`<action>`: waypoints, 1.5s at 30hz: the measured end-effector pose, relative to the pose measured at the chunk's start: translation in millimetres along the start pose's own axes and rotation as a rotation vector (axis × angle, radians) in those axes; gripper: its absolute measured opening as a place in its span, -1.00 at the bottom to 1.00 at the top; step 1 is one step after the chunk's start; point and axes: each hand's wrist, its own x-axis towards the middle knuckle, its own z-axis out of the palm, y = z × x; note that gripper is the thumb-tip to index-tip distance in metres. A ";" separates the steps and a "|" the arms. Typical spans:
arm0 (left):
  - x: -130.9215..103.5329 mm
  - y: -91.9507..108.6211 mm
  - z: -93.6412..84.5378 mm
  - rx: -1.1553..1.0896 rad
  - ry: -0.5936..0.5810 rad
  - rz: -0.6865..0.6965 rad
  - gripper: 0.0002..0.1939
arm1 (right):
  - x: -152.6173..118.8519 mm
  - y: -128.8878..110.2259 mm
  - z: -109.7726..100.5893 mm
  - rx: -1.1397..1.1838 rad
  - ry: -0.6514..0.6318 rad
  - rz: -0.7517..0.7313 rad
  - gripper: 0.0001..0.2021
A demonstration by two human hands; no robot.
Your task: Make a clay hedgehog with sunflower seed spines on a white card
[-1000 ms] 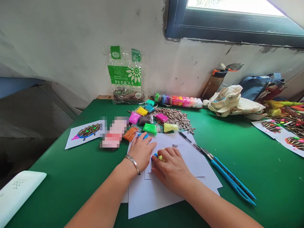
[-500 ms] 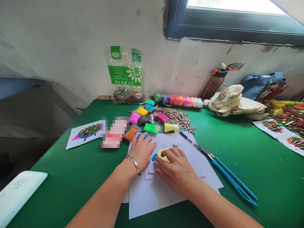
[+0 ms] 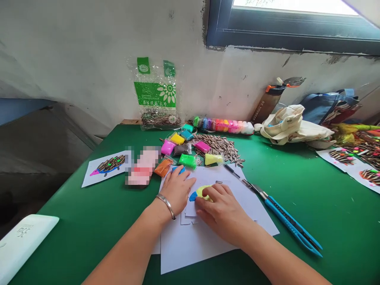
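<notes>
Right hand (image 3: 222, 210) has edged rightward, baring blue-tipped yellow clay (image 3: 200, 192); pressing seems ongoing. Fingers curl over it, grip unclear. Left hand (image 3: 177, 190) lies spread near upper-left corner of paper (image 3: 190, 251).

We see one flat, pale-yellow clay shape (image 3: 200, 191) with a pointed blue clay tip (image 3: 193, 196), which is directed to the left. It lies on a small white paper sheet (image 3: 190, 211), and our right hand (image 3: 219, 206) covers its right part. A bright blue piece (image 3: 179, 170) shows, partly hidden, at our left hand (image 3: 177, 190).
</notes>
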 end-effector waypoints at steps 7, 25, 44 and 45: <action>0.2 -0.3 1.3 -0.007 0.010 0.000 -0.63 | 2.1 0.4 -0.3 -0.006 -0.025 -0.005 -0.84; 0.5 -0.4 0.6 0.001 0.012 0.006 -0.64 | 1.7 5.3 5.4 -0.048 0.017 0.056 -0.78; 2.8 -2.9 5.6 -0.074 0.052 0.034 -0.65 | -5.0 81.8 0.9 -0.059 0.224 0.354 -0.77; 3.2 -3.3 6.3 -0.080 0.061 0.041 -0.65 | -5.7 85.2 1.1 -0.068 0.213 0.367 -0.76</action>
